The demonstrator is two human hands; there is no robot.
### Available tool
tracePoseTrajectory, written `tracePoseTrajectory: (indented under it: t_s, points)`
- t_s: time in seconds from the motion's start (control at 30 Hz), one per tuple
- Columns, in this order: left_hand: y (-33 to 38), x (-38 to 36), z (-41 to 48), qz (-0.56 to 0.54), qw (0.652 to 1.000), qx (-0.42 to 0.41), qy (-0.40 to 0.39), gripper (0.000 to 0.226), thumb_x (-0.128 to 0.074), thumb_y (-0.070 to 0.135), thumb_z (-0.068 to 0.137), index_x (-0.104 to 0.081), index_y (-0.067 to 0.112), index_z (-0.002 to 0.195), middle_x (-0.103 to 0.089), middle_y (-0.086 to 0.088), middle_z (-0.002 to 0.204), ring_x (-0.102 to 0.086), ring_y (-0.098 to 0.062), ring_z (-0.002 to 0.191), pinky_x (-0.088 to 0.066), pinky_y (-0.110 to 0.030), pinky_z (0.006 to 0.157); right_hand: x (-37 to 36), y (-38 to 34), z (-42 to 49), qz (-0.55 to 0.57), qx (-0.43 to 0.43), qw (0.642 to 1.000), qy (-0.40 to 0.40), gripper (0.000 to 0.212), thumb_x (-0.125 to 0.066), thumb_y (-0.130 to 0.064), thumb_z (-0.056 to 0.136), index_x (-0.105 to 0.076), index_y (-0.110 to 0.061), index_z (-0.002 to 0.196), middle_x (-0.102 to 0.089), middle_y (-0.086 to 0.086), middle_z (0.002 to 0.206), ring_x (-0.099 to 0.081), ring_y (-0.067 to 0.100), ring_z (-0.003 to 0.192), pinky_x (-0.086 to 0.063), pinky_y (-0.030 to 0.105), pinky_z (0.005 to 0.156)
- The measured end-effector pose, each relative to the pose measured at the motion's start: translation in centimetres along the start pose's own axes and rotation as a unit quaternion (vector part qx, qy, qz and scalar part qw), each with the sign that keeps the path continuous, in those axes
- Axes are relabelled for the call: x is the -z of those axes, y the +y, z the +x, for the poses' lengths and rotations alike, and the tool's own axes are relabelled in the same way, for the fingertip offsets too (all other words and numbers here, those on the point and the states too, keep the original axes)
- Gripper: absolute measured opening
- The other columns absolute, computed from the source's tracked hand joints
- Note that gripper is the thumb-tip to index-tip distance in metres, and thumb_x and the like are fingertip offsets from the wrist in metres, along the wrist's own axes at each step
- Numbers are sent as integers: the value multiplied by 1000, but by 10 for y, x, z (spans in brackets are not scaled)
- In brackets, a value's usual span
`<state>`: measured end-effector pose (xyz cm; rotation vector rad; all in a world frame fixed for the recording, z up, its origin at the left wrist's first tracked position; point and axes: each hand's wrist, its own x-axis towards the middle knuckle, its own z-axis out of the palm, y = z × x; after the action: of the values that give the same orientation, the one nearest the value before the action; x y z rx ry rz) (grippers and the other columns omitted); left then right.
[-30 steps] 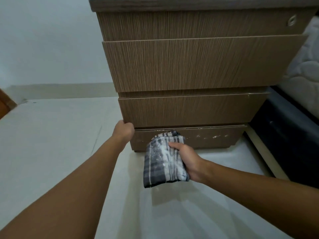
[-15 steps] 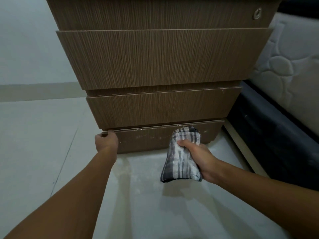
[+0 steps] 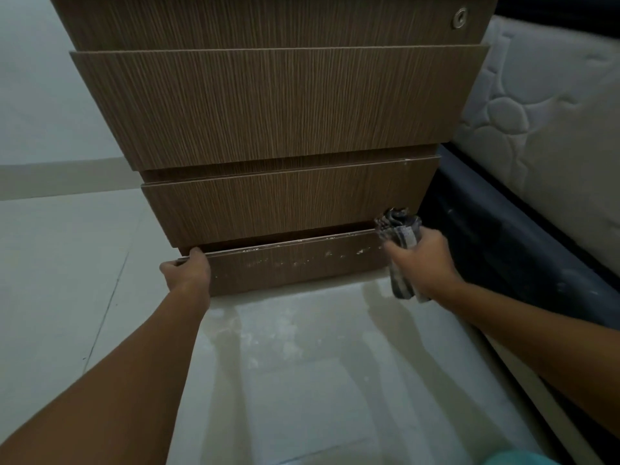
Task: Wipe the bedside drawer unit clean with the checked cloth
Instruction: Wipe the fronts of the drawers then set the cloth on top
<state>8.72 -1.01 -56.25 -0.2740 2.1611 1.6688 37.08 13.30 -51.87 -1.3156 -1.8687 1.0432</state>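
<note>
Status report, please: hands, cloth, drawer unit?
Left hand grips bottom panel at left corner. Right hand holds checked cloth at its right end. White specks on panel front. Nothing blocking.

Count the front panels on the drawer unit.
4, stacked: top panel with the lock, tall second panel, narrower third panel, speckled bottom panel held by the left hand. Others may be hidden above.
</note>
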Motion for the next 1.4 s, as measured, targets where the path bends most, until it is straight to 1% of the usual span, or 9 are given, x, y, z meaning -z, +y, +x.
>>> tracePoseTrajectory:
  t_s: [0.13,0.17,0.27,0.37,0.63,0.73,0.87,1.17,1.4]
  points:
    - [-8,8,-5,5,1000,6,-7,39,-54,34,95,-39,12,124,-48,-16,133,-49,-32,115,-41,-38,88,20,9,22,-105,88,990,36,15,-70,-22,86,-57,-27,80,-64,2,82,-62,16,70,-51,31,59]
    - [-11,10,-6,6,1000,6,-7,36,-53,34,95,-39,13,121,-49,-16,132,-50,-32,114,-41,-39,88,28,12,27,-182,136,974,26,10,-71,-25,86,-60,-24,87,-61,3,85,-58,16,70,-46,30,59]
    - [-17,16,-10,10,1000,2,-9,39,-52,35,95,-39,13,125,-49,-15,131,-50,-31,110,-43,-42,93,41,23,40,-379,254,890,9,36,-73,-28,83,-66,-14,116,-59,5,94,-47,12,75,-35,27,64]
    - [-21,21,-13,10,1000,-6,-16,43,-51,32,96,-39,12,132,-50,-14,131,-45,-27,100,-42,-41,90,40,30,44,-405,256,878,13,41,-73,-31,82,-65,-14,119,-60,5,95,-49,13,75,-39,28,64]
    - [-21,25,-11,17,999,-3,-28,42,-51,30,97,-40,15,134,-48,-11,136,-45,-30,119,-41,-45,98,18,37,44,-461,290,836,-64,44,-76,-30,79,-66,-11,118,-57,9,105,-53,19,90,-50,32,71]
    - [-22,25,-10,16,999,-2,-29,41,-51,30,97,-40,15,134,-48,-11,135,-45,-28,114,-41,-45,98,10,36,44,-416,267,866,-76,38,-73,-28,82,-66,-12,115,-59,11,123,-58,25,105,-51,37,84]
    - [-21,27,-9,15,999,-4,-33,40,-51,31,97,-41,14,133,-48,-12,134,-44,-27,109,-41,-44,98,3,29,46,-356,198,905,-123,28,-65,-25,88,-60,-19,114,-67,6,99,-62,25,88,-51,38,76]
    - [-21,30,-7,10,999,4,-45,38,-51,30,98,-41,15,132,-46,-6,118,-41,-24,102,-40,-43,96,-40,11,33,-328,246,899,-152,18,-67,-24,86,-61,-15,101,-68,7,94,-61,24,85,-39,29,68]
    - [-21,34,-4,14,998,9,-65,29,-52,30,98,-42,18,123,-45,-3,114,-42,-24,102,-39,-42,94,-78,2,19,-309,280,895,-160,40,-70,-26,83,-60,-15,120,-67,8,111,-62,23,96,-49,32,81]
